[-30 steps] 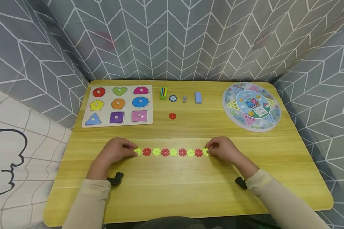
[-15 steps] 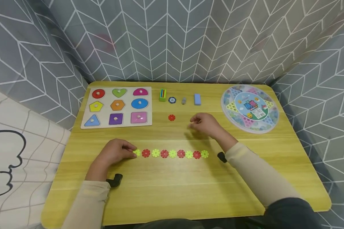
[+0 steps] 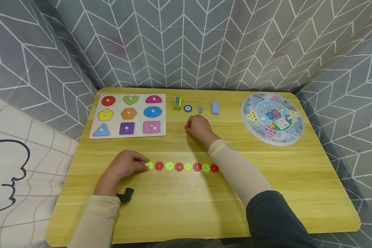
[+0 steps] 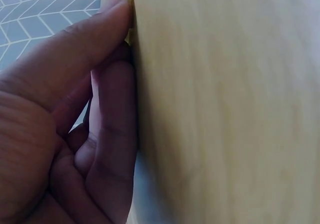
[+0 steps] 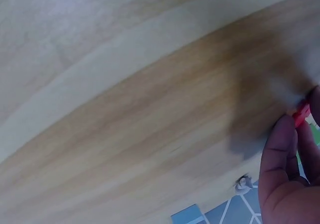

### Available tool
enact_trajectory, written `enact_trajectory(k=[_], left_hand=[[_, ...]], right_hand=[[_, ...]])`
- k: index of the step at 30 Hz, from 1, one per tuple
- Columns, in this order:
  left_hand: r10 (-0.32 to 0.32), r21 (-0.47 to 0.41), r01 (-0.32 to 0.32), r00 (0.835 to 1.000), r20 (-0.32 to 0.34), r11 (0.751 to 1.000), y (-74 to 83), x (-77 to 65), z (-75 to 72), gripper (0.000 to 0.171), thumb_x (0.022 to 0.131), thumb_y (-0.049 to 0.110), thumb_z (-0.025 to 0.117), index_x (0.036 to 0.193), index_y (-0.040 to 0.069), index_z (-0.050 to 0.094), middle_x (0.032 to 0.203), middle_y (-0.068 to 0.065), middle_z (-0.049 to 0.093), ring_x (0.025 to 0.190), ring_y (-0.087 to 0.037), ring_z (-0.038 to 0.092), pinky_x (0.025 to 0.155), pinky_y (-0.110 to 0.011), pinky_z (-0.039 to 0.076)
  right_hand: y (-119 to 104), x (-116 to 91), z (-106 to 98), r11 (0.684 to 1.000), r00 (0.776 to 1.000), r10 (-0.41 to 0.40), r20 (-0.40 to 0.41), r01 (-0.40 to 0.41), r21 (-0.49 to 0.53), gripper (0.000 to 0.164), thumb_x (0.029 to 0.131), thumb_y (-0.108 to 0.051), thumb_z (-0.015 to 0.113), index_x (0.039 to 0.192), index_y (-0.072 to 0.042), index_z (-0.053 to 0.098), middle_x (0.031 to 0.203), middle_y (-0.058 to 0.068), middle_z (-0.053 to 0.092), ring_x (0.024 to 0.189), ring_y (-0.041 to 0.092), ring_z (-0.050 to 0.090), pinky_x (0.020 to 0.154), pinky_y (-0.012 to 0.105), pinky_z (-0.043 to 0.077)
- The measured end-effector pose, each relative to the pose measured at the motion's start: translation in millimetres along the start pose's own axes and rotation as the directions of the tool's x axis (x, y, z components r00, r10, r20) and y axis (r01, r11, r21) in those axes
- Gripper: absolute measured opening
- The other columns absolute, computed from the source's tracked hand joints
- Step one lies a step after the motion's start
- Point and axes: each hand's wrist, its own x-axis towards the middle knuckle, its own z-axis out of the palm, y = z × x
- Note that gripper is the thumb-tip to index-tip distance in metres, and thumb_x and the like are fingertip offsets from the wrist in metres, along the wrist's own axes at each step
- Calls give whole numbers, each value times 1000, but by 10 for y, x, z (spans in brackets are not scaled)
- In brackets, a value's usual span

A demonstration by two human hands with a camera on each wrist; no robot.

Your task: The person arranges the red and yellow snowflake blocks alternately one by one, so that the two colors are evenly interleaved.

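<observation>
A row of notched plastic snowflake discs, alternating yellow and red, runs across the middle of the table in the head view. At its left end my left hand [image 3: 124, 167] holds the edge of a yellow snowflake disc [image 3: 150, 165] between thumb and fingers. Only a sliver of that disc shows past the thumb in the left wrist view. Farther back, my right hand [image 3: 200, 129] pinches a single red snowflake disc [image 3: 186, 127], whose red edge [image 5: 301, 113] shows between the fingertips in the right wrist view. My right forearm covers the right end of the row.
A shape puzzle board [image 3: 127, 115] lies at the back left, a round game box [image 3: 272, 119] at the back right. Between them are a green block [image 3: 177, 103], a poker chip [image 3: 187, 108], a small grey piece [image 3: 200, 109] and a blue block [image 3: 215, 108].
My right hand has left the yellow disc at the row's right end, moved back and left, and taken hold of the lone red disc. My left hand has stayed put.
</observation>
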Motion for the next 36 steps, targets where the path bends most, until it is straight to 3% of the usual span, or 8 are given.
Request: enact_trajectory(k=[6, 10, 16, 19, 23, 27, 30, 36], left_hand=[[-2, 0, 2, 1000, 3, 1000, -20, 10, -24, 24, 84, 25, 89, 104, 15, 83, 90, 3, 72, 87, -21, 59, 82, -39, 49], [1, 6, -1, 1000, -2, 1000, -30, 10, -36, 24, 84, 24, 89, 104, 15, 83, 89, 3, 71, 87, -21, 59, 82, -39, 49], [4, 12, -4, 1000, -5, 1000, -46, 7, -37, 24, 84, 24, 89, 104, 14, 83, 89, 3, 71, 86, -21, 59, 82, -40, 49], [3, 7, -3, 1000, -2, 1000, -46, -3, -32, 24, 84, 24, 89, 105, 14, 83, 89, 4, 71, 86, -21, 59, 82, -39, 49], [0, 5, 0, 1000, 2, 1000, -35, -17, -41, 24, 84, 24, 89, 105, 14, 82, 89, 3, 71, 86, -21, 59, 82, -40, 49], [-7, 16, 7, 1000, 4, 1000, -46, -26, -72, 25, 84, 24, 89, 106, 15, 82, 90, 3, 72, 87, -21, 59, 82, -40, 49], [-10, 23, 10, 1000, 1, 1000, -63, -34, -100, 25, 84, 25, 89, 106, 15, 82, 90, 3, 72, 87, -21, 59, 83, -40, 49], [-10, 28, 9, 1000, 8, 1000, -92, -47, -110, 25, 84, 24, 89, 105, 14, 83, 89, 2, 71, 86, -22, 59, 81, -39, 49]], right_hand=[[-28, 16, 9, 999, 1000, -3, 3, 3, 50, 14, 93, -12, 77, 104, -3, 72, 98, 8, 69, 94, 26, 60, 90, 38, 50], [24, -31, -5, 977, 1000, 13, 8, -15, 212, 14, 93, -6, 76, 106, -3, 73, 102, 9, 69, 95, 24, 60, 90, 36, 50], [353, -312, -168, 842, 997, 31, 76, -67, 535, 23, 93, -4, 76, 116, 0, 74, 105, 12, 69, 96, 23, 60, 82, 30, 51], [593, -623, -313, 784, 993, 25, 112, -89, 614, 29, 95, -6, 74, 123, 1, 72, 114, 15, 68, 103, 25, 62, 84, 31, 53], [968, -1157, -454, 748, 985, 37, 170, -140, 649, 32, 98, -8, 71, 128, 4, 69, 124, 19, 66, 109, 29, 63, 90, 36, 54], [1285, -1579, -383, 762, 978, 59, 202, -175, 624, 29, 97, -6, 72, 123, 7, 70, 115, 17, 69, 99, 25, 65, 84, 33, 56], [1358, -1727, -260, 788, 977, 70, 200, -177, 590, 25, 95, -3, 73, 118, 7, 73, 105, 12, 73, 91, 20, 67, 77, 29, 56], [1251, -1770, -153, 910, 996, 40, 83, -71, 409, 15, 93, -5, 76, 107, 0, 78, 94, 4, 74, 84, 18, 67, 78, 36, 54]])
